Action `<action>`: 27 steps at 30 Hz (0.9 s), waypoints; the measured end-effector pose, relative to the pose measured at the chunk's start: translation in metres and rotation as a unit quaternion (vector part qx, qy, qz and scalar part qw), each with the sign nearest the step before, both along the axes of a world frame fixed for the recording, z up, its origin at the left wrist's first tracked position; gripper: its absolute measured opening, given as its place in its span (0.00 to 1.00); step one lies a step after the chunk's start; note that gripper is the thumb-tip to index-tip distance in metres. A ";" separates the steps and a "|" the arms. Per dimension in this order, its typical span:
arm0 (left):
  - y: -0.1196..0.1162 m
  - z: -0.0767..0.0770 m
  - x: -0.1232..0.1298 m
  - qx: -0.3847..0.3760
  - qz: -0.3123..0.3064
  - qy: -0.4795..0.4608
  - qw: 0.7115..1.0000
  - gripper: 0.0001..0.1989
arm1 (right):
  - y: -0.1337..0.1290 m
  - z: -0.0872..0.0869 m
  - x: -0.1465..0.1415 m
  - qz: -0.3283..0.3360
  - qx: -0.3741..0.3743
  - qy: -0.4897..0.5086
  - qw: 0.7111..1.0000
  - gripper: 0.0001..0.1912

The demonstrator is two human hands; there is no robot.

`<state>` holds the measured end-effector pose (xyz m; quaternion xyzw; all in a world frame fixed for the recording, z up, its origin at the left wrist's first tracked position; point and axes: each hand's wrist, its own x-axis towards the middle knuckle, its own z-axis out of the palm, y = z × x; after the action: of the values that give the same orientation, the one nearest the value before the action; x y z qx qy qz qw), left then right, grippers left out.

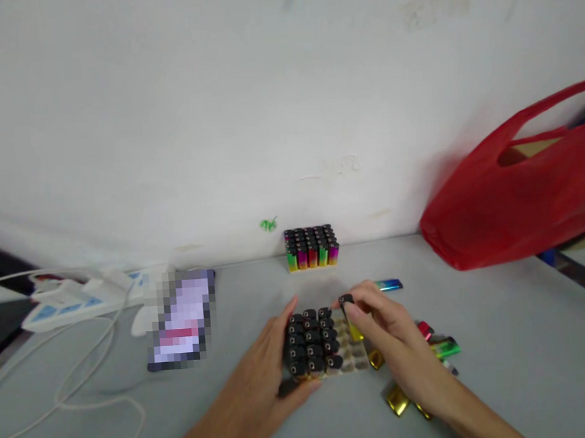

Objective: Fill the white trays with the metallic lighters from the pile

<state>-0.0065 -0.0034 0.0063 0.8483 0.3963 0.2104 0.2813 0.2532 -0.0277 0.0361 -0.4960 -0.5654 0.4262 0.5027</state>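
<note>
My left hand (265, 364) grips the left side of a pale plastic tray (352, 368), thumb near the front edge and fingers along the far side. Black-topped lighters (311, 336) stand upright in its left and middle columns, while the sockets on the right hold none. Between thumb and fingers, my right hand (390, 322) pinches a single lighter (355, 329) with a black top and a yellow lower body, over the tray's right part. Beside and under that hand lie loose shiny lighters, among them a gold one (397, 398) and a green one (446, 347).
A full block of colourful lighters (312, 254) stands by the wall. Behind my right hand lies a blue lighter (390, 284). At left are a phone (184, 316), a power strip (85, 300) and white cables (100, 404). A red bag (526, 196) rests at right.
</note>
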 end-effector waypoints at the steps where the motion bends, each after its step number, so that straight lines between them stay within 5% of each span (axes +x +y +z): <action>1: 0.000 0.000 0.000 0.000 0.000 0.000 1.000 0.56 | 0.000 0.000 0.001 -0.005 0.027 -0.034 0.999 0.13; 6: -0.001 0.000 0.000 -0.006 0.000 0.005 1.000 0.55 | 0.001 0.000 0.003 -0.006 0.097 -0.132 0.986 0.08; 27: -0.002 0.001 -0.001 -0.006 0.003 0.007 1.000 0.53 | 0.001 0.007 0.011 0.038 0.094 -0.189 0.977 0.12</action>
<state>-0.0072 -0.0052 0.0073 0.8468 0.4023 0.2027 0.2827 0.2646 -0.0267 0.0429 -0.4962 -0.7060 0.2886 0.4149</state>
